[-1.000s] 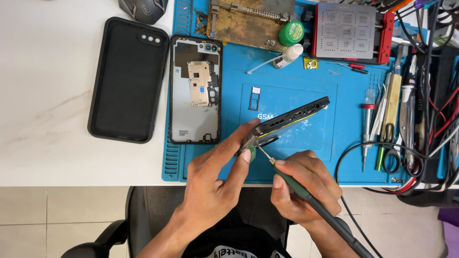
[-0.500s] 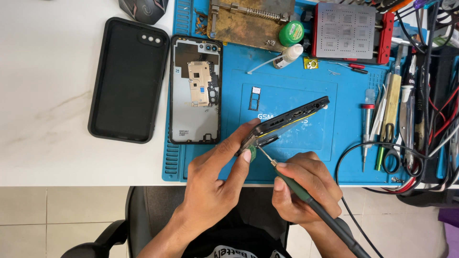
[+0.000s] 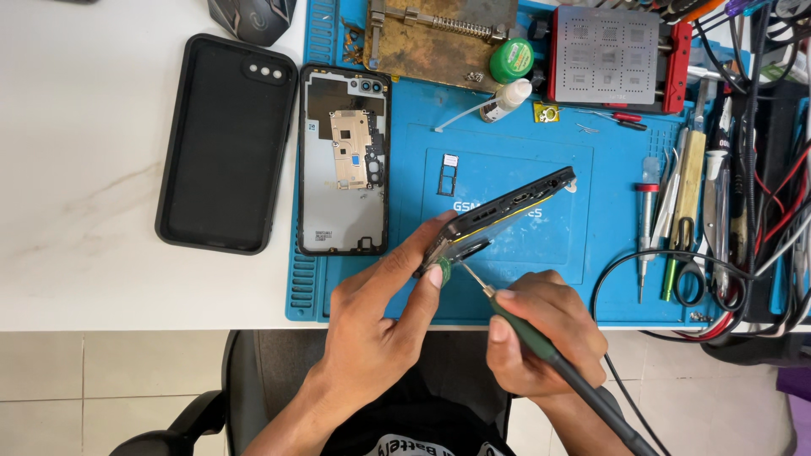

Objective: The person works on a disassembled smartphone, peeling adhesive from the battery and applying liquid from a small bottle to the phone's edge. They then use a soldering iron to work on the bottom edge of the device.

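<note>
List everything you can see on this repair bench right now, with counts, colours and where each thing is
Phone body: one, black, tilted on edge above the mat, in left hand.
Soldering iron: one, green grip, tip at the phone's lower end.
Back cover: one, grey, mat's left edge.
Phone case: one, black, white table.
Work mat: one, blue.
Stencil holder: one, red and grey, top right.
Hand tools: several, right side.
Left hand: holds phone.
Right hand: holds iron.

**Phone up on its edge, iron at the corner**

Your left hand [image 3: 380, 333] pinches the phone frame [image 3: 498, 218] tilted over the blue mat [image 3: 608, 253]. Your right hand [image 3: 545, 342] grips the soldering iron [image 3: 541, 342], tip touching the frame's lower corner. 1 back cover [image 3: 345, 160] and 1 black case [image 3: 226, 143] lie left.
</note>
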